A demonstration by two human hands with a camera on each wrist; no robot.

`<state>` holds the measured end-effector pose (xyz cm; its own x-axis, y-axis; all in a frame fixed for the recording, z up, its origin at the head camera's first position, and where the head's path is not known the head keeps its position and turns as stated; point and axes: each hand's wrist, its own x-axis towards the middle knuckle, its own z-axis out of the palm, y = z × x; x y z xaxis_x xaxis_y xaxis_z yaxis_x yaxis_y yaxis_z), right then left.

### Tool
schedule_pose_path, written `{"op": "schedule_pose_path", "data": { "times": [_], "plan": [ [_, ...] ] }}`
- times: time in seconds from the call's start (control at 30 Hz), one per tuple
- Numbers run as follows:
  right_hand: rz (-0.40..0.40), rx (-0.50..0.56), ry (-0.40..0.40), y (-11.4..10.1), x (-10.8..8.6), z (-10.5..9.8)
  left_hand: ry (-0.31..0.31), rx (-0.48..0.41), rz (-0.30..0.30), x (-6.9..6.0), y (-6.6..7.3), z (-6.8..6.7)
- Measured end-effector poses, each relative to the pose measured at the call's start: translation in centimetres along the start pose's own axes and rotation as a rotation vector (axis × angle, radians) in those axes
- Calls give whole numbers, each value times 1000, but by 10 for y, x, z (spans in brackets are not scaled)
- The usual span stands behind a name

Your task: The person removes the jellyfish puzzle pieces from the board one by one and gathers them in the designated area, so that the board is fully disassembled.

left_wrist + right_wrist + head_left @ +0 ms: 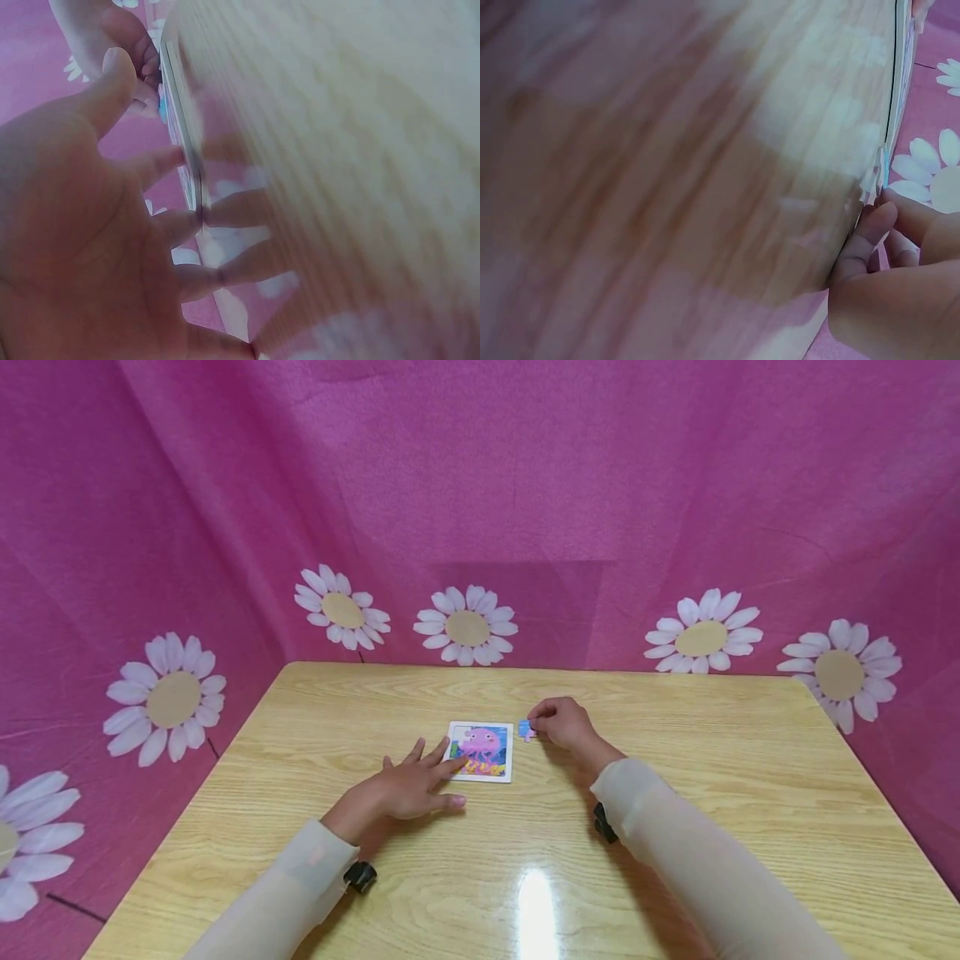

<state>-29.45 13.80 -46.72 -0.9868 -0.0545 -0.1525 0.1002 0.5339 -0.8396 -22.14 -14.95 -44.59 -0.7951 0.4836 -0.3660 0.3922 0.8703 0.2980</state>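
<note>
A small jigsaw puzzle point(482, 740) in a white frame lies on the table, showing a pink jellyfish; a pale gap shows at its upper left. My left hand point(408, 787) has its fingers spread, with fingertips resting on the puzzle's left edge and on the table. Just right of the frame, my right hand point(566, 724) pinches a blue and pink puzzle piece point(525, 729) between thumb and fingers. In the right wrist view, the right hand point(896, 259) holds that piece close to the tabletop, seen nearly edge-on.
The wooden table point(712, 760) has a glossy top with a bright reflection near the front. Behind it and at the sides hangs a pink cloth point(480, 468) printed with white daisies. Each wrist carries a dark strap-like device, the left one point(361, 877) near the table.
</note>
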Motion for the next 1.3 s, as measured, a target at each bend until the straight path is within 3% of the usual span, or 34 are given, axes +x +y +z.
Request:
{"op": "schedule_pose_path", "data": {
  "times": [0.4, 1.3],
  "plan": [
    [-7, -47, 4, -1, -3, 0, -1, -7, -6, 0, 0, 0],
    [10, 35, -4, -2, -3, -1, 20, -9, -2, 0, 0, 0]
  ]
}}
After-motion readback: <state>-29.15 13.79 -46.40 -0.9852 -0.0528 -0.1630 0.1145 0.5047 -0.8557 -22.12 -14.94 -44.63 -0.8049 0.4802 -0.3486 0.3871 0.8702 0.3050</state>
